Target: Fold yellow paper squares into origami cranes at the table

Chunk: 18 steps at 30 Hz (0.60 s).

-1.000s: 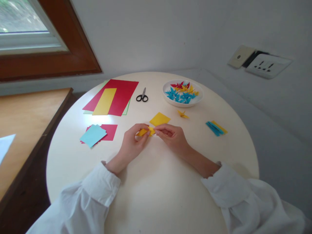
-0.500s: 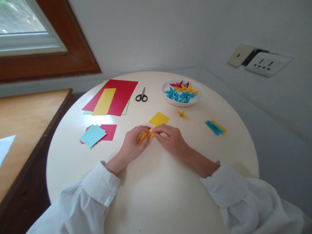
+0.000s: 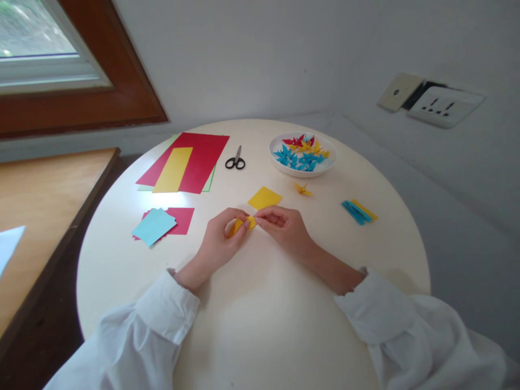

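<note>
Between my hands is a small folded piece of yellow origami paper (image 3: pixel 239 225), partly covered by fingers. My left hand (image 3: pixel 222 234) pinches it between thumb and fingers from the left. From the right, my right hand (image 3: pixel 286 226) pinches its right end with thumb and forefinger, the other fingers curled in. Just beyond my hands lies a flat yellow paper square (image 3: pixel 265 198). A finished yellow paper crane (image 3: pixel 303 189) rests behind my right hand. The exact folds under my fingertips are hidden.
A white dish (image 3: pixel 303 173) of red, yellow and blue paper cranes stands at the back. Scissors (image 3: pixel 235 161) lie beside large coloured sheets (image 3: pixel 211 157). Light blue squares (image 3: pixel 155 226) overlap red paper (image 3: pixel 184 219) on the left. Folded blue strips (image 3: pixel 357 212) lie at right.
My right thumb and forefinger have shifted slightly on the yellow paper, and more of its right end shows. My left hand keeps its pinch, almost unmoved.
</note>
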Each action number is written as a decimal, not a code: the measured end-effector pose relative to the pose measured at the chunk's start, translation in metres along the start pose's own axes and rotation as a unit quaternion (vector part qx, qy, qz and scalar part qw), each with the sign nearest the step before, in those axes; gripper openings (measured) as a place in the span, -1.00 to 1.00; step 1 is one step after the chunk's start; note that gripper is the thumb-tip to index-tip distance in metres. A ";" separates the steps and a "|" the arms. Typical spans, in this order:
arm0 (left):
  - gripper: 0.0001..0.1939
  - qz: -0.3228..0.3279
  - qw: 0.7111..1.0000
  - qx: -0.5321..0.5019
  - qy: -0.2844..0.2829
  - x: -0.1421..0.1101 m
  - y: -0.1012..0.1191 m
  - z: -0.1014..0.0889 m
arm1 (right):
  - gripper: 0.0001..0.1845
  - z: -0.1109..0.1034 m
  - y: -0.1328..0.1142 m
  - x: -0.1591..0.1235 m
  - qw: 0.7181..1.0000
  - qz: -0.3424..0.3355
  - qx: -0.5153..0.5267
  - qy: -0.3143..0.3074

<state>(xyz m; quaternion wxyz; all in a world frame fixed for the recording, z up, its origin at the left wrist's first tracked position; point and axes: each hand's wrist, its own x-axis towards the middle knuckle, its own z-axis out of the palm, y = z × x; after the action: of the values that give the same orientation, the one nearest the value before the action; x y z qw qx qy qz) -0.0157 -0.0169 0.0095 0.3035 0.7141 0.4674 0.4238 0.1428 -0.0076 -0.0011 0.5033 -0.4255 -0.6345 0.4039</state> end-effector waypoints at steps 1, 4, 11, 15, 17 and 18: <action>-0.95 -0.005 1.000 0.007 -0.003 0.000 0.001 0.000 | -0.92 0.000 0.000 -0.001 1.000 -0.008 -0.014 -0.003; -0.95 -0.024 1.000 0.015 -0.005 0.000 0.002 0.000 | -0.92 -0.002 0.000 -0.002 0.997 -0.042 -0.064 -0.012; -0.88 -0.082 0.996 -0.027 -0.017 0.001 0.004 0.002 | -0.92 -0.003 -0.001 -0.002 0.995 -0.049 -0.086 -0.014; -0.83 -0.118 0.991 -0.061 -0.027 0.001 0.004 0.002 | -0.93 -0.002 0.000 -0.002 0.998 -0.031 -0.058 -0.010; -0.82 -0.134 0.988 -0.075 -0.029 0.001 0.003 0.002 | -0.93 -0.002 0.001 -0.002 0.999 -0.025 -0.044 -0.010; -0.81 -0.140 0.986 -0.083 -0.033 0.001 0.002 0.003 | -0.93 -0.002 0.001 -0.002 0.999 -0.023 -0.038 -0.010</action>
<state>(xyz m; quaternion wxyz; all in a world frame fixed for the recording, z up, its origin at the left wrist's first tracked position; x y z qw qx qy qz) -0.0122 -0.0173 0.0106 0.4330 0.6275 0.5156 0.3911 0.1453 -0.0086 -0.0025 0.4897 -0.4258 -0.6640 0.3716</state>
